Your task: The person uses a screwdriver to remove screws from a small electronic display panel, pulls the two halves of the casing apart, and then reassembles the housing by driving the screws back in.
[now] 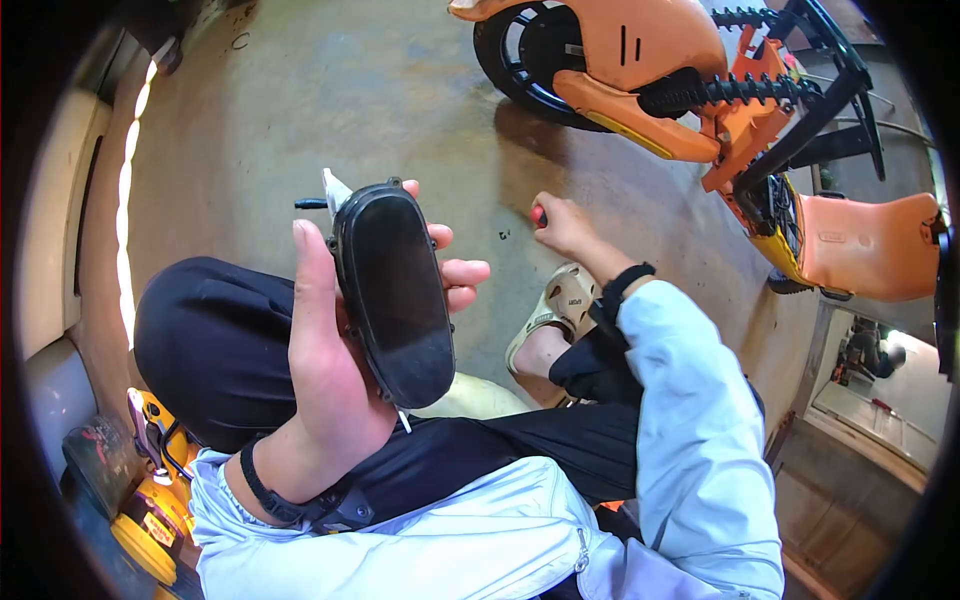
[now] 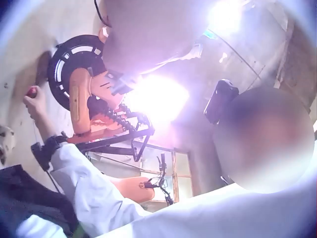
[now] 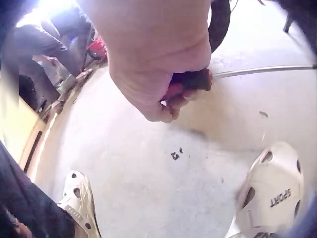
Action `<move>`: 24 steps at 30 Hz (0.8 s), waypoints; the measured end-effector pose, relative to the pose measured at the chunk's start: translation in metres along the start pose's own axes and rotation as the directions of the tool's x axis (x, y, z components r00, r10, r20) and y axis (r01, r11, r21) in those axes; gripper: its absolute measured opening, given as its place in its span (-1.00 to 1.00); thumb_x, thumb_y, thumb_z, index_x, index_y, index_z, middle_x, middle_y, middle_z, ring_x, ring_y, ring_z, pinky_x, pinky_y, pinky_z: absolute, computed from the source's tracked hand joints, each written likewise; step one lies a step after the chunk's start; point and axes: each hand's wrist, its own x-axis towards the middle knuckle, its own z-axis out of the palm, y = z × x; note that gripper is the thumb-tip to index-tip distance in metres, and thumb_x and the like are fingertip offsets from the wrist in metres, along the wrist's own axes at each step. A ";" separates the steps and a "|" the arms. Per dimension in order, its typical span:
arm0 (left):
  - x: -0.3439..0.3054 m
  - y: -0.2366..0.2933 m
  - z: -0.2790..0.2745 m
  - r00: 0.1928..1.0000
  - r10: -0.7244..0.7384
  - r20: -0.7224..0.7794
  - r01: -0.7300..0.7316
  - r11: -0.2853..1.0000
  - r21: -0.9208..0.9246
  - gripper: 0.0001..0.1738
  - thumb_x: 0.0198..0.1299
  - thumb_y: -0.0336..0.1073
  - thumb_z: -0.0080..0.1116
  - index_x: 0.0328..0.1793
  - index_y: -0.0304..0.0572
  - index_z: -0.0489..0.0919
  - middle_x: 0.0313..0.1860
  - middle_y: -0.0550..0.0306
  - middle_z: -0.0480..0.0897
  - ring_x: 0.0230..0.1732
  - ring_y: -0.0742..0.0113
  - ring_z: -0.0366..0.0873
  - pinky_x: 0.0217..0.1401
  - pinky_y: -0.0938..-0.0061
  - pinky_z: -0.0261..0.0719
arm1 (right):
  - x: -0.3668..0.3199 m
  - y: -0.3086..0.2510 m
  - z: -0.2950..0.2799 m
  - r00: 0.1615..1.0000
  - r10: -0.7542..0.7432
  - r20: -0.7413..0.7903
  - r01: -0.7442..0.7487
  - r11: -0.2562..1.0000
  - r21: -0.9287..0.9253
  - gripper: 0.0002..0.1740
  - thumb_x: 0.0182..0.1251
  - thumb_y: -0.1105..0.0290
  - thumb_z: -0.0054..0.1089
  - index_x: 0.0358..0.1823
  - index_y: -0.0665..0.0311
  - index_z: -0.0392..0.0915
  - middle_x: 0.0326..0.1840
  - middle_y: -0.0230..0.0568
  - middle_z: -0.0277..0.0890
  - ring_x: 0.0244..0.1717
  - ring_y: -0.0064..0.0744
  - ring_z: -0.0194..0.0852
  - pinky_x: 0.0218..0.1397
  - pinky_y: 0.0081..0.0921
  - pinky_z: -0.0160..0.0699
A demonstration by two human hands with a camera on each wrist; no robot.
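Observation:
A black oval display unit (image 1: 395, 295) with small tabs round its rim lies in the left hand (image 1: 340, 370), thumb along one side and fingertips showing past the other. A short black connector (image 1: 311, 204) and a white piece (image 1: 335, 188) stick out at its top. Over the floor, the right hand (image 1: 568, 228) grips a red and black handle (image 3: 202, 80); the fist (image 3: 148, 74) hides most of it, and a thin metal shaft (image 3: 262, 70) extends from its end in the right wrist view. The left wrist view shows the left hand (image 2: 148, 29) only as a blurred, glaring shape.
An orange two-wheeler (image 1: 640, 50) with black springs stands at the upper right. Yellow tools (image 1: 155, 500) lie at the lower left. Clog shoes (image 1: 560, 305) are on the floor (image 1: 400, 90), where small dark bits (image 3: 176, 154) lie. Another person's legs (image 3: 39, 44) show at the upper left.

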 end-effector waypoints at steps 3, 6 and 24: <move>0.005 0.001 -0.003 0.999 -0.022 -0.028 0.020 0.998 -0.061 -0.18 0.51 0.31 -0.35 0.54 -0.26 0.23 0.12 -0.08 0.56 0.05 0.07 0.68 0.12 0.31 0.69 | 0.014 0.005 0.037 0.998 0.049 0.042 -0.049 0.999 0.010 -0.66 0.02 0.42 0.31 -0.11 0.18 0.52 -0.19 0.06 0.65 -0.06 0.14 0.62 -0.03 -0.04 0.56; 0.008 0.004 -0.002 0.998 -0.037 -0.057 0.033 0.997 -0.066 -0.20 0.53 0.27 -0.38 0.55 -0.28 0.22 0.12 -0.11 0.56 0.05 0.05 0.68 0.13 0.29 0.69 | 0.019 0.002 0.058 0.995 0.067 0.076 -0.068 0.997 0.021 -0.66 0.03 0.41 0.31 -0.10 0.15 0.53 -0.15 0.07 0.65 -0.05 0.16 0.62 -0.01 -0.03 0.57; 0.007 0.010 -0.004 1.000 -0.007 -0.007 0.005 0.989 -0.147 -0.25 0.54 0.15 -0.41 0.60 -0.28 0.17 0.30 -0.27 0.51 0.23 -0.10 0.59 0.38 0.15 0.51 | -0.015 -0.061 -0.064 0.962 -0.224 -0.154 0.262 0.912 0.314 -0.65 0.20 0.17 0.42 -0.25 0.30 0.54 -0.43 -0.10 0.55 -0.38 -0.21 0.54 -0.22 -0.34 0.53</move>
